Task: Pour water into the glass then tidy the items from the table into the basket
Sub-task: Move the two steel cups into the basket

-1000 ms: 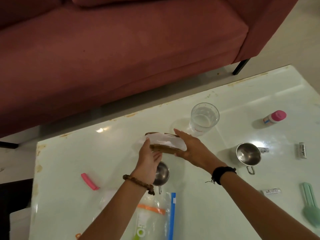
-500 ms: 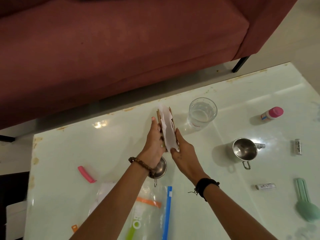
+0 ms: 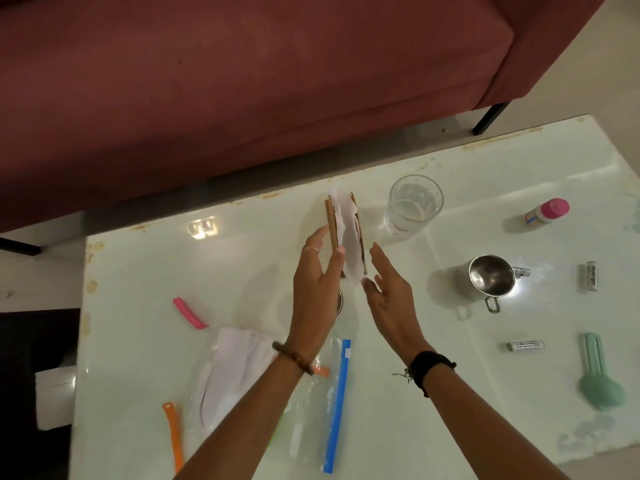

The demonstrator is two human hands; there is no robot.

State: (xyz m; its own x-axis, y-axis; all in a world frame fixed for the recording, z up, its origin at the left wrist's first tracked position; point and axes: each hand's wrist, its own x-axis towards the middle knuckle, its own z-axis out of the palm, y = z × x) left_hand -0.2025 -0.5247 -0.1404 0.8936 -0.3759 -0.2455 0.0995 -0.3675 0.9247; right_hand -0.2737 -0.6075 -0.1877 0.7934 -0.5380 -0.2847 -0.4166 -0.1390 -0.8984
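A small brown basket [image 3: 331,223] lined with white paper [image 3: 349,244] is held up on its edge above the middle of the pale table [image 3: 242,258]. My left hand [image 3: 317,282] grips its left side, thumb across the rim. My right hand [image 3: 389,292] hovers just right of it with fingers spread; it may touch the paper's lower corner. A glass [image 3: 414,207] with water stands to the right of the basket. A steel mug [image 3: 491,279] stands further right. A smaller steel cup [image 3: 339,303] is mostly hidden under my left hand.
Around the table lie a pink-capped bottle [image 3: 547,214], two small tubes [image 3: 590,276] [image 3: 525,345], a green clip [image 3: 601,374], a pink clip [image 3: 189,313], an orange clip [image 3: 173,431], a white cloth [image 3: 232,372] and a zip bag [image 3: 337,403]. A red sofa [image 3: 242,81] stands behind.
The basket went from lying level between both hands to standing on edge, and moved farther from me. My right hand has come off it and opened.
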